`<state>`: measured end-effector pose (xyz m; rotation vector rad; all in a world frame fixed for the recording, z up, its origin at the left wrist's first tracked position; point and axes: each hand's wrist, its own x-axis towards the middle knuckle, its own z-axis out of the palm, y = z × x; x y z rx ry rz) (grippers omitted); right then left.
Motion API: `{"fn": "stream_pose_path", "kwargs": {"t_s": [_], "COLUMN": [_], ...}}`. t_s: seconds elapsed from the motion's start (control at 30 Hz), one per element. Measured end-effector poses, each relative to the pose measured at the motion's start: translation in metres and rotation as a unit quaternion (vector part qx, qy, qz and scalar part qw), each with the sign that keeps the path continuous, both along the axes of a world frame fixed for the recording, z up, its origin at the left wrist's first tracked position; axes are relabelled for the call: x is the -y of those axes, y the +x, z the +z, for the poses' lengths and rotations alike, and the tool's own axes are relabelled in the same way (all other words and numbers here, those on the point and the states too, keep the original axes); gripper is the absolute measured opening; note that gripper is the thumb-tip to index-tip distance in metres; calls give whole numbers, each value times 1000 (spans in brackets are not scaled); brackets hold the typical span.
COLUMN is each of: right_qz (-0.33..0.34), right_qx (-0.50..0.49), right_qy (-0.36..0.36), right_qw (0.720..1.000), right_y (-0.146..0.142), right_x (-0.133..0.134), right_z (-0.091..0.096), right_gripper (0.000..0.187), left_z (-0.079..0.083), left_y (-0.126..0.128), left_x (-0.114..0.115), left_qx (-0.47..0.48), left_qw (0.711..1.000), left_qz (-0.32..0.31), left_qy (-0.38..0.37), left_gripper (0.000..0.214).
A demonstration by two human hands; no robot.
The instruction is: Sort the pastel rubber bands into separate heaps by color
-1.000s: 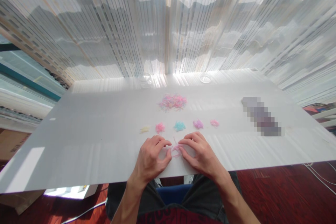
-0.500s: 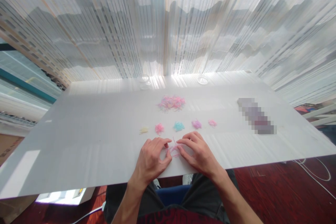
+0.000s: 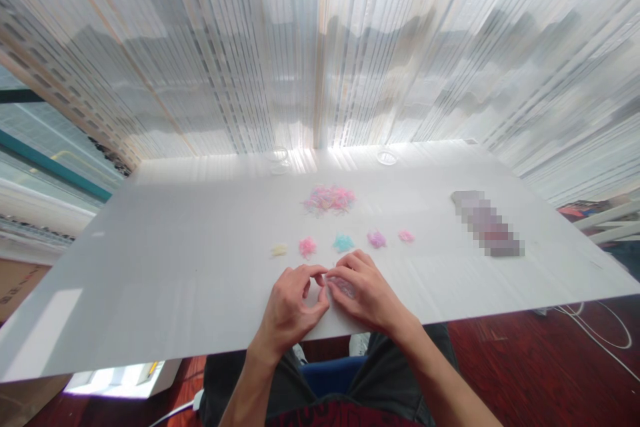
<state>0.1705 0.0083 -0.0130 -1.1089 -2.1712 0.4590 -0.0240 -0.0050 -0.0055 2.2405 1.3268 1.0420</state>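
Under my right hand (image 3: 370, 290) lies a loose bunch of thin pink elastic bands (image 3: 345, 287), partly hidden by the fingers. The right thumb and fingers curl around these bands at the near side of the table. Beside them my left hand (image 3: 295, 300) is curved, thumb and index finger apart, with the index tip meeting the right fingertips; no band shows in it. Beyond the hands sit small piles of bands in a row: yellow (image 3: 279, 250), pink (image 3: 307, 247), turquoise (image 3: 343, 243), purple (image 3: 377, 239) and a smaller pink pile (image 3: 406, 236).
A larger mixed heap of bands (image 3: 330, 200) lies behind the row on the white table (image 3: 165, 247). Clear round dishes (image 3: 387, 157) stand at the back edge, by a striped curtain (image 3: 280, 47). A blurred-out object (image 3: 487, 223) lies at the right.
My right hand has shifted left and now covers more of the pink bands. Its fingertips have closed up to those of my left hand. The view has shifted slightly.
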Motion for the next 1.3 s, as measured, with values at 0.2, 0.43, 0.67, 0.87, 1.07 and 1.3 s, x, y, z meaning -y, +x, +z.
{"fn": "stream_pose_path", "kwargs": {"t_s": [0.2,0.43,0.67,0.87,1.07,1.3], "right_qz": [3,1,-3,-4,-16,-8], "right_qx": [4,-4,-24,10,49,38], "right_qy": [-3,3,24,-3,-12,-2], "right_qw": [1000,1000,999,1000,999,999], "right_y": [-3,-4,-2,-2,-6,0], "right_x": [-1,-2,-2,-1,-3,-3], "right_z": [1,2,-1,6,6,11], "right_gripper": [15,12,12,14,8,10], "left_z": [-4,-7,-9,-8,-10,-11], "left_y": [-3,-3,-2,-1,-1,-1], "left_x": [0,-2,-5,-5,-6,-6], "left_qx": [39,48,38,34,41,46], "left_qw": [999,997,993,992,992,992], "left_qz": [19,57,113,121,117,119], "left_qy": [0,-6,-3,-6,-7,-8], "left_gripper": [25,23,21,21,21,21]}}
